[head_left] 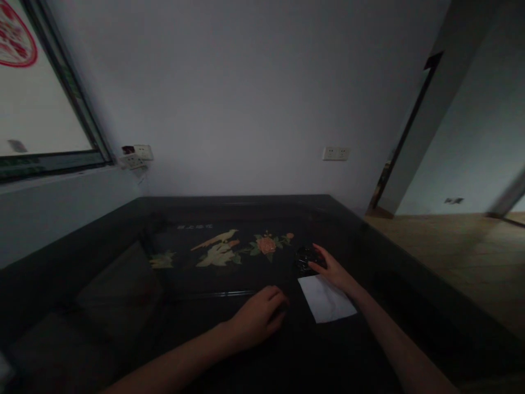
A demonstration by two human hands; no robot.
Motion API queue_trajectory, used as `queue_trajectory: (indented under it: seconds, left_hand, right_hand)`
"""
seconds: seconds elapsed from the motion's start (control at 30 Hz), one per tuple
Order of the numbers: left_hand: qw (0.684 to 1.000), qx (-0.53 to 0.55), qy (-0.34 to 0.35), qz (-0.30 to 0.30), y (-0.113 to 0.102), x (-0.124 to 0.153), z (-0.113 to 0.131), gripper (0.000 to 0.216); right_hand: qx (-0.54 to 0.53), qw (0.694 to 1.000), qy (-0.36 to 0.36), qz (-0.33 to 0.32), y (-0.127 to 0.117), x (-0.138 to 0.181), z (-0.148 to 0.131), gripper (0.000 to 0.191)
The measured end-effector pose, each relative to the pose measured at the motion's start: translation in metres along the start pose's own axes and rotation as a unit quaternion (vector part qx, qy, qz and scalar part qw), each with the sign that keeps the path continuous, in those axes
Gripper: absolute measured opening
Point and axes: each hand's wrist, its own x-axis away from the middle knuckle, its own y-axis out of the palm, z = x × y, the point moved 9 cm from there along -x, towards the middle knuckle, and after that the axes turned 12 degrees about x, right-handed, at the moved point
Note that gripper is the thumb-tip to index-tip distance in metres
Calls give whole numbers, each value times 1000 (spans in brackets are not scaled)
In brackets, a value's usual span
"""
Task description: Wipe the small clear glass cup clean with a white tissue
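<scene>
My right hand (331, 269) reaches in from the right, its thumb and fingers around the near right side of a dark, glossy, roundish object (303, 259). That object looks like glass and stands on the dark tabletop (246, 361); its exact kind is hard to make out. Just below it lies a flat white sheet (326, 301), perhaps paper or a tissue, partly under my right wrist. My left hand (262, 312) rests on the tabletop left of the sheet, its fingers curled in. What they hold, if anything, is hidden in shadow.
The tabletop bears a picture of a bird (217, 239) and a pink flower (266, 245). Behind it rises a pale wall (246, 109) with sockets (335, 154). A window (45, 93) is at the left, a wooden floor (463, 251) at the right.
</scene>
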Motion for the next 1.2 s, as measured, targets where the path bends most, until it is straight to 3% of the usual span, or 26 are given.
queue_trajectory:
  seconds: [0.13, 0.33, 0.47, 0.57, 0.7, 0.87, 1.07, 1.2]
  left_hand:
    - [998, 11, 57, 12, 12, -26, 16, 34]
    - [997, -22, 72, -5, 48, -63, 14, 52]
    - [994, -72, 65, -45, 72, -69, 2, 60]
    - [990, -105, 70, -65, 75, -62, 0, 56]
    - [986, -134, 58, -80, 57, -37, -3, 54]
    - [982, -176, 23, -58, 20, 1, -18, 46]
    - [972, -222, -29, -78, -6, 28, -37, 45]
    - [977, -190, -98, -28, -42, 56, -65, 42]
  right_hand:
    - [9, 999, -35, -12, 2, 6, -15, 78]
    - [15, 999, -35, -8, 5, 5, -4, 81]
    - [25, 999, -43, 0, 7, 3, 4, 80]
    - [36, 999, -35, 4, 9, 1, 9, 81]
    - [75, 997, -23, 25, 11, -2, 12, 80]
    - [139, 990, -4, 39, 14, -5, 9, 80]
    - [154, 988, 0, 33, 18, -2, 1, 78]
    - [142, 989, 9, 27, 18, 0, 0, 76]
